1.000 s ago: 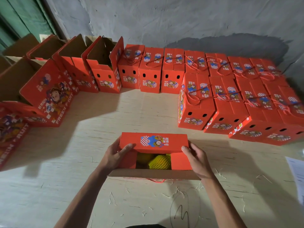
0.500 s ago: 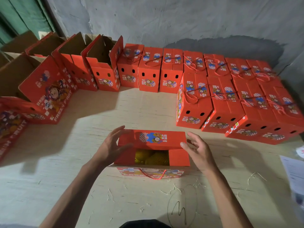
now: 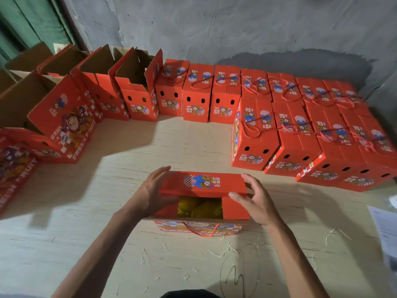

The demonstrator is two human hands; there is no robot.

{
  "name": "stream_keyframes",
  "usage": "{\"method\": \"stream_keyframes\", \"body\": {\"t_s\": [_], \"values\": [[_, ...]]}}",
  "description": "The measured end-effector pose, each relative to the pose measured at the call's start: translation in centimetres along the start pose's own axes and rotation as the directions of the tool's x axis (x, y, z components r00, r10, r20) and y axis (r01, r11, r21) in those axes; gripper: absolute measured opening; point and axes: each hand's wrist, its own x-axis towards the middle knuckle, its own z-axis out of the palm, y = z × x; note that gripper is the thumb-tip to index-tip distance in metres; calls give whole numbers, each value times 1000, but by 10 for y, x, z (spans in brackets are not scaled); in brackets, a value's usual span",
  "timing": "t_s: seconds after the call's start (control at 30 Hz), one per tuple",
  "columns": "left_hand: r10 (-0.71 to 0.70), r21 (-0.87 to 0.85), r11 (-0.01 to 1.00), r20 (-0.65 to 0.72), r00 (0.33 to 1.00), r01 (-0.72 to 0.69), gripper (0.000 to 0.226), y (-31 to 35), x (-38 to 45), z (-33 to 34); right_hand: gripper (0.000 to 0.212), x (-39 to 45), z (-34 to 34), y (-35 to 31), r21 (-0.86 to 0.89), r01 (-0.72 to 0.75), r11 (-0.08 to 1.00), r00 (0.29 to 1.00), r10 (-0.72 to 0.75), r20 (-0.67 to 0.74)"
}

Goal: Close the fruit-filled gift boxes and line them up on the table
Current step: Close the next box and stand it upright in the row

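Between the loosely spread fingers of the left hand (image 3: pixel 150 193) and right hand (image 3: pixel 254 202), the half-closed gift box (image 3: pixel 203 197) shows netted fruit (image 3: pixel 199 208), held by neither; closed boxes (image 3: pixel 300 130) line beyond, open boxes (image 3: pixel 96 89) remain.

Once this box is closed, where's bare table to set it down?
Bare table lies between the open box and the back row, left of the closed boxes. The near edge is bare too. The right side is packed, with papers.
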Motion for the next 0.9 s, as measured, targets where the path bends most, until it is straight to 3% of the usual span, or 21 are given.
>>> {"method": "stream_keyframes", "body": {"t_s": [0.23,0.4,0.57,0.63,0.7,0.8,0.9], "values": [[132,229,961,101,986,-152,82,6,24,3,104,11,5,-9,-248,113,962,980,-67,187],[233,358,899,98,968,-252,76,7,24,-1,107,17,8,-20,-573,217,790,976,-170,134],[283,375,878,96,954,-298,72,16,21,-12,104,27,14,-33,-668,257,698,964,-233,128],[234,293,930,-1,972,-223,69,15,18,-15,101,31,9,-41,-680,257,687,962,-248,113],[100,64,993,-93,991,-94,70,9,14,-16,98,36,4,-47,-676,264,688,956,-278,90],[-86,-304,952,-194,977,23,85,-1,10,-13,88,44,-4,-47,-525,246,815,955,-297,-13],[-223,-386,911,-166,961,145,100,-12,6,-2,66,46,-13,-46,-282,187,941,956,-240,-169]]}}
